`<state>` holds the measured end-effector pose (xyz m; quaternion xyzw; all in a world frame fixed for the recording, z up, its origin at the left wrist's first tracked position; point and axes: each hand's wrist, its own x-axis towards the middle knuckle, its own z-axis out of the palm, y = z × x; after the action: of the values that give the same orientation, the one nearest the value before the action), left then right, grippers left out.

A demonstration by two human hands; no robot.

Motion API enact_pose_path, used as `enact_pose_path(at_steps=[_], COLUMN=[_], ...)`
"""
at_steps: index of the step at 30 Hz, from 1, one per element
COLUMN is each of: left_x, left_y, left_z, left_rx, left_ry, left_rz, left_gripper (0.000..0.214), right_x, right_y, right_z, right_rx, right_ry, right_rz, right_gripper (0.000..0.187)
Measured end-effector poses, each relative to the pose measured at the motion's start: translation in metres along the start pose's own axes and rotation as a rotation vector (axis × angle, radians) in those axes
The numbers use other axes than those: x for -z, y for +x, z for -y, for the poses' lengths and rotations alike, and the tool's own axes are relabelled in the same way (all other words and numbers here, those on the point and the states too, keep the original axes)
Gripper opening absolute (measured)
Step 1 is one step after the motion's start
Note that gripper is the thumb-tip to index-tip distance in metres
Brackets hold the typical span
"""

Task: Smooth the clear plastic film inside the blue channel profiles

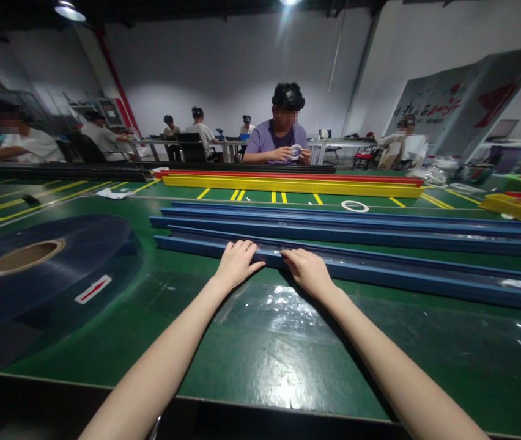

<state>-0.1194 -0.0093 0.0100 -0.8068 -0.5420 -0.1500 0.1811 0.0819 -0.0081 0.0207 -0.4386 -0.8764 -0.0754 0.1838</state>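
A long blue channel-shaped rail point(393, 272) lies across the table, with shiny clear film along its inside. My left hand point(236, 264) grips it near its left part, fingers over the top and thumb on the near side. A short way to the right, my right hand point(307, 270) also holds the rail, its curled fingertips on the upper edge. Clear plastic film point(283, 308) lies flat on the table between my forearms and stretches to the right. Behind the held rail lies a second blue rail point(380, 234).
At left stands a big roll of clear film point(99, 247) with a cardboard core. Yellow and red rails point(288, 184) lie further back, near a white ring point(354, 206). A yellow bin point(515, 206) is at right. Across the table, a person holds a white tape roll point(295, 151).
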Motion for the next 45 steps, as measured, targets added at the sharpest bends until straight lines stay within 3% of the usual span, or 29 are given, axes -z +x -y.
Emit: enact_pose_path(at_steps=[5, 18, 26, 36, 45], left_x=[0.000, 0.002, 0.011, 0.013, 0.010], left_y=[0.000, 0.000, 0.000, 0.000, -0.002], left_z=[-0.001, -0.004, -0.015, -0.002, -0.004], left_rx=[0.010, -0.029, -0.115, -0.164, -0.149], left_ry=[-0.006, -0.012, -0.036, -0.044, -0.024], left_rz=[0.010, 0.011, 0.017, 0.054, 0.024], left_gripper=[0.036, 0.031, 0.033, 0.036, 0.038], right_x=[0.003, 0.016, 0.029, 0.048, 0.046], right_y=[0.004, 0.009, -0.009, -0.021, -0.021], right_z=[0.005, -0.009, -0.028, -0.058, -0.061], right_rx=[-0.075, 0.011, 0.042, -0.098, -0.182], right_ry=[0.033, 0.070, 0.149, 0.327, 0.609], right_rz=[0.085, 0.184, 0.221, 0.383, 0.375], right_gripper=[0.037, 0.045, 0.041, 0.034, 0.029])
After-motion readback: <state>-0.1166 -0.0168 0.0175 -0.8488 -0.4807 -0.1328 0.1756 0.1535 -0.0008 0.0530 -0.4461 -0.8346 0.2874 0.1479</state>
